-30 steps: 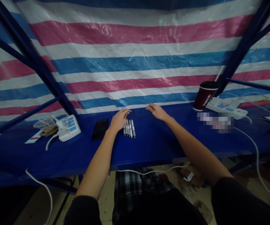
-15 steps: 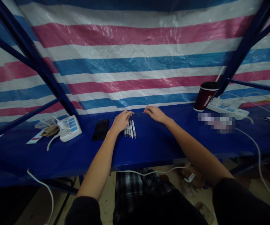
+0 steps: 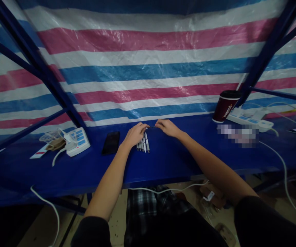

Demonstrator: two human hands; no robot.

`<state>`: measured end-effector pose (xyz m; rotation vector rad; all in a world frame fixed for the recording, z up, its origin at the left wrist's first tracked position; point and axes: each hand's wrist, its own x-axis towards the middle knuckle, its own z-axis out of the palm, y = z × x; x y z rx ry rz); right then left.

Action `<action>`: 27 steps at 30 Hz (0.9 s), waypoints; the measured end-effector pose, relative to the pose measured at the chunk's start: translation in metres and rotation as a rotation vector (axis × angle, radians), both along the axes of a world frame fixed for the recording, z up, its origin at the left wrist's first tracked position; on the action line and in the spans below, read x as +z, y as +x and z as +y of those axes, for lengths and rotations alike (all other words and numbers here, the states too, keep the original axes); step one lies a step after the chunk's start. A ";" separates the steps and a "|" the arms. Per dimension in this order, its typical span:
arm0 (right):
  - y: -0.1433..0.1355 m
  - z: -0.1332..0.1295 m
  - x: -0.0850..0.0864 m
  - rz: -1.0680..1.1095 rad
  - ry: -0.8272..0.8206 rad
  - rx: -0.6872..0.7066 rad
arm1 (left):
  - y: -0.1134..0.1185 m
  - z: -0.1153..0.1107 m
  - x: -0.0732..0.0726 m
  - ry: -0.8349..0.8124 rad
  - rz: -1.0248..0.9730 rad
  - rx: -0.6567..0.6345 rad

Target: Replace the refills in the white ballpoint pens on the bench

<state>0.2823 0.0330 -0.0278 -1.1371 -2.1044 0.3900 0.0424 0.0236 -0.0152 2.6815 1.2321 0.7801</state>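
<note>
Between my two hands stretches a thin dark pen-like stick; its full length is hidden by my fingers. My left hand pinches its left end, just above a row of pens. The fingers of my right hand are closed on its right end. Several white pens with grey ends lie side by side on the blue table, their upper parts covered by my left hand. Left of that hand a black phone lies flat.
A white power strip with plugs stands at the left, beside a card. On the right are a dark red lidded cup with a straw, another power strip and a blurred-out item. A striped sheet hangs behind.
Both hands have shifted slightly closer together and a little toward me, with the thin stick still between them. Less of the stick shows now. The pens lie as before.
</note>
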 end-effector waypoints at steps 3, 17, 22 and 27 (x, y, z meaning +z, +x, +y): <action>-0.002 0.000 -0.002 0.024 -0.015 -0.007 | 0.001 0.000 0.000 -0.002 -0.013 -0.004; -0.008 -0.008 0.007 0.076 -0.018 -0.004 | 0.002 0.001 0.003 0.026 -0.018 0.038; -0.007 -0.007 0.007 0.065 -0.023 -0.014 | 0.003 0.001 0.003 0.018 -0.021 0.040; -0.008 -0.008 0.008 0.070 -0.020 -0.007 | 0.003 0.002 0.002 0.024 -0.021 0.029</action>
